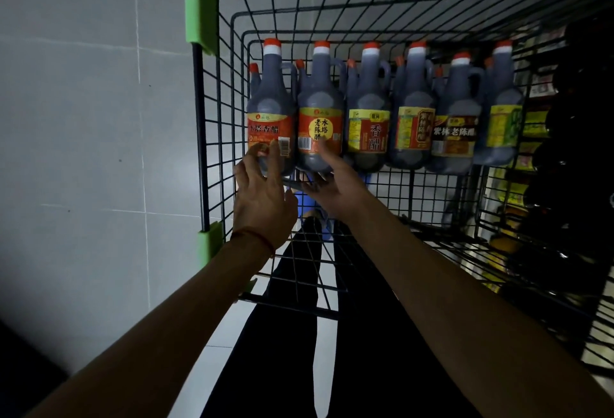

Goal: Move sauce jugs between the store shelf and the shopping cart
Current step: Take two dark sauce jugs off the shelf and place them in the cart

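Head camera, looking down: two bare forearms reach from the near edge into a wire shopping cart (432, 245). The left hand (262, 198), with a red string at the wrist, has its fingers spread and curled loosely around the bottom of the leftmost jug (270, 112); the fingertips touch its label but do not yet clamp it. The right hand (335, 185) is open, fingers spread, palm turned toward the base of the second jug (320, 112), touching or just short of it; which one I cannot tell.

Six dark sauce jugs with red caps lie in a front row across the far end of the cart, shoulder to shoulder, and smaller red caps peeking between them suggest a second row behind. The other four jugs (432, 112) stretch off to the right.

This looks like the start of a grasp on the two left jugs. Next, each hand needs to close around a jug's body or shift up to its handle, since the bodies are wide and smooth.

Green plastic corner guards (206, 2) mark the cart's left side, and the wire wall there sits close beside the leftmost jug, leaving little room for knuckles. Grey floor tiles (83, 118) lie to the left; dim store shelves (545, 125) stand beyond the cart on the right.
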Tool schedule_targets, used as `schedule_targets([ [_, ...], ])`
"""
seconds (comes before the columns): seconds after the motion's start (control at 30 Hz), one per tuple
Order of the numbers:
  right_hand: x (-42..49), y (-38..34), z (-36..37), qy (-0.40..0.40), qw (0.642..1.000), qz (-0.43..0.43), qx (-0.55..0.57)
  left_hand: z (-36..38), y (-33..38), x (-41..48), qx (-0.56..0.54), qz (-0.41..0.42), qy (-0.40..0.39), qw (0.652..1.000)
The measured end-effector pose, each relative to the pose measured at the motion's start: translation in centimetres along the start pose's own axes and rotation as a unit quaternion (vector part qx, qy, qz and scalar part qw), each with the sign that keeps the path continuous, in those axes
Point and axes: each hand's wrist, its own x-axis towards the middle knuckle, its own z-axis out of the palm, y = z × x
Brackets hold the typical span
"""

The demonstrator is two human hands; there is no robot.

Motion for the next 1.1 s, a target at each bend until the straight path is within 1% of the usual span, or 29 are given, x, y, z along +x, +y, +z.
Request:
schedule_targets([
  [0.2,-0.2,0.1,0.2,0.010,0.999,-0.025,0.035,0.1,0.0,0.1,-0.003,-0.003,0.000,1.000],
  [0.33,-0.6,0.1,0.2,0.004,0.999,-0.039,0.003,0.1,0.2,0.1,-0.007,-0.009,-0.005,1.000],
  [0.43,-1.0,-0.4,0.6,0.020,0.999,-0.033,0.010,0.0,0.2,0.0,0.002,-0.008,-0.012,1.000],
  [0.57,-1.7,-1.2,0.8,0.027,0.999,-0.030,-0.016,-0.3,0.3,0.1,0.005,-0.007,-0.018,1.000],
  [0.7,-2.2,-0.9,1.1,0.046,0.997,-0.051,-0.032,-0.4,0.4,0.1,0.011,-0.010,-0.025,1.000],
  [0.9,-3.5,-0.6,1.5,0.121,0.982,-0.102,-0.104,-0.8,0.5,-0.1,0.002,-0.016,-0.033,0.999],
  [1.0,-4.8,-1.0,0.7,0.126,0.973,-0.127,-0.147,-1.0,0.4,-0.3,-0.003,-0.015,-0.041,0.999],
  [1.1,-5.8,-1.9,-0.8,0.122,0.961,-0.146,-0.201,-1.0,0.3,-0.3,-0.014,-0.013,-0.031,0.999],
])
